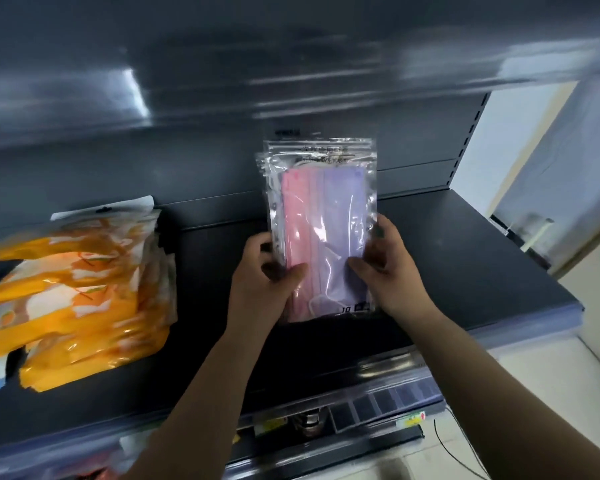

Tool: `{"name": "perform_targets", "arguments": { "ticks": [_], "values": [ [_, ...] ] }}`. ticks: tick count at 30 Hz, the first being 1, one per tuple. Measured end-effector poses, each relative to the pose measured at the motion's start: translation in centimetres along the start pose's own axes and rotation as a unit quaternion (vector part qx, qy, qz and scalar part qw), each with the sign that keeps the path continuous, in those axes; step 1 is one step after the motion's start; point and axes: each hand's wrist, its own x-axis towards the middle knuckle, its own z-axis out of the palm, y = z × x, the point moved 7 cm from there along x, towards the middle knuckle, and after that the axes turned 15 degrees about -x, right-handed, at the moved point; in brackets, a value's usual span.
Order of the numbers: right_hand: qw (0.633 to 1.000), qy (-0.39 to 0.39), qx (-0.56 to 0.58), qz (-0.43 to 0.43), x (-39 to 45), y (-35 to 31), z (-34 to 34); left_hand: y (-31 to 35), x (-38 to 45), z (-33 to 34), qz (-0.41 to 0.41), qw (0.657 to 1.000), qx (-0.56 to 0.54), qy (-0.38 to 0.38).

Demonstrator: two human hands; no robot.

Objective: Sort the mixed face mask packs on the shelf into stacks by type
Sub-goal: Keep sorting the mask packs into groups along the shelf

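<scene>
Both forearms reach up from the near edge toward the dark shelf. My left hand grips the left side of a small stack of clear mask packs, with the thumb lying across the front over the pink half and the fingers curled behind. My right hand grips the right side the same way, its thumb pressed on the purple half and its fingers wrapped around the edge. Between them the stack stands upright, its lower edge low over the shelf near the middle; whether it touches the shelf I cannot tell. Several sealed top edges show one behind another, slightly out of line. Through the front pack I see pink and purple masks side by side, with white ear loops at the bottom.

Farther left on the same shelf lies a pile of orange packs, glossy, with white and brown patterns, fanned out and leaning over one another. It sits well apart from the stack I hold. Above, another dark shelf is blurred. At the far right a pale wall shows.
</scene>
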Motion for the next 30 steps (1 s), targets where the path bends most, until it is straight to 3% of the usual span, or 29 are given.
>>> {"name": "perform_targets", "arguments": {
  "ticks": [5,16,22,30],
  "values": [
    [0.999,-0.035,-0.019,0.032,1.8,4.1,-4.2,-0.4,0.3,5.7,-0.051,0.999,0.016,-0.005],
    [0.994,-0.072,-0.077,0.022,4.4,11.3,-13.1,-0.6,0.4,17.3,-0.079,0.997,0.025,-0.002],
    [0.977,-0.102,-0.188,0.024,5.6,12.5,-14.1,-1.5,0.3,19.2,-0.106,0.99,0.088,0.023],
    [0.958,-0.123,-0.257,0.027,6.1,13.2,-14.5,-1.7,0.7,20.5,-0.116,0.976,0.183,-0.009]
  ]
}}
